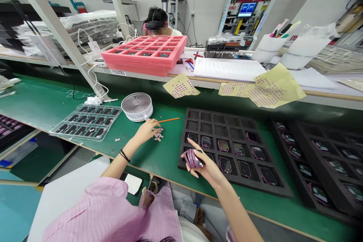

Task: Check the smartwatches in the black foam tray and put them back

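My left hand (149, 130) is over the green bench, its fingers bent down and drawn together at a small pile of pinkish scraps (159, 135). What lies between its fingertips is too small to make out. An orange stick (170, 120) starts close to those fingers and points right; whether they touch it I cannot tell. My right hand (205, 162) is closed round several stacked purple watch cases (193, 158), its index finger stretched out. It hovers over the near left corner of a black foam tray (218, 121), where watch cases with dark faces fill the nearer pockets.
A white round fan (137, 106) stands behind my left hand. Left of it lies a clear tray of black parts (87, 121). More black foam trays (306, 151) overlap at right. On the shelf are a pink foam tray (144, 66), papers (227, 69) and hanging yellow sheets (181, 86). A person sits beyond.
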Available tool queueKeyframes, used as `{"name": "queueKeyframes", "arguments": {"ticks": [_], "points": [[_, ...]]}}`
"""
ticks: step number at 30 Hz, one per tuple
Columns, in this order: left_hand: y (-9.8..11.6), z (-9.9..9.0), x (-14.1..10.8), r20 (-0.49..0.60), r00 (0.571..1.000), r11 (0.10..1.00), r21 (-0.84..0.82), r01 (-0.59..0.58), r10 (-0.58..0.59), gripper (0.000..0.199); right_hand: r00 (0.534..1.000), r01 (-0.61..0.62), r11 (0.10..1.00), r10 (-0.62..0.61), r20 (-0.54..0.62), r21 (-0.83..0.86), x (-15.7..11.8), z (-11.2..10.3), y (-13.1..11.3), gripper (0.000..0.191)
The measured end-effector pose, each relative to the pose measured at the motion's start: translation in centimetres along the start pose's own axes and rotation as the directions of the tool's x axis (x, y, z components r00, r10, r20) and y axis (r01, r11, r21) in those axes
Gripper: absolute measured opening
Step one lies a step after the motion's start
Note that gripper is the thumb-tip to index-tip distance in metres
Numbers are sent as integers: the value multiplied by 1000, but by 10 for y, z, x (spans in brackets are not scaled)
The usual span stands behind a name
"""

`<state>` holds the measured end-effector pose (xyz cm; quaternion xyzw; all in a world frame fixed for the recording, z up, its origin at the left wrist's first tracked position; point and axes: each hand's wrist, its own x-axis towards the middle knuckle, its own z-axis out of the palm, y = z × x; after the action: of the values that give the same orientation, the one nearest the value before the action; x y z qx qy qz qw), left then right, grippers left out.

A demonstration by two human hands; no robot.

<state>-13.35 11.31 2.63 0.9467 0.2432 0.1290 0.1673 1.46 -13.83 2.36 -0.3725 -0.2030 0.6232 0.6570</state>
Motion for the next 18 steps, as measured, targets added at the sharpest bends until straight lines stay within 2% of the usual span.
{"name": "queueKeyframes", "arguments": {"ticks": [3,7,10,13,15,16,18], "points": [[-9,13,4,54,998,992,119,-42,36,17,1000,10,1000,-10,2,22,0,-1,0,62],[-9,23,9,78,997,986,164,5,-18,16,1000,-1,999,1,-3,53,1,-1,1,61],[-11,22,12,93,995,985,173,16,-32,17,1000,-7,995,7,5,95,2,-1,-2,62],[-4,11,13,66,998,976,220,2,-17,18,1000,-13,990,12,4,138,3,-1,-7,61],[13,-1,9,-4,998,980,188,-58,60,19,1000,-24,988,23,8,155,4,0,-12,59],[26,-7,6,-53,990,983,137,-125,133,20,999,-32,987,29,16,160,5,1,-14,58],[56,-21,-3,-133,936,945,12,-326,325,20,999,-44,985,38,38,168,5,4,-18,56]]}}
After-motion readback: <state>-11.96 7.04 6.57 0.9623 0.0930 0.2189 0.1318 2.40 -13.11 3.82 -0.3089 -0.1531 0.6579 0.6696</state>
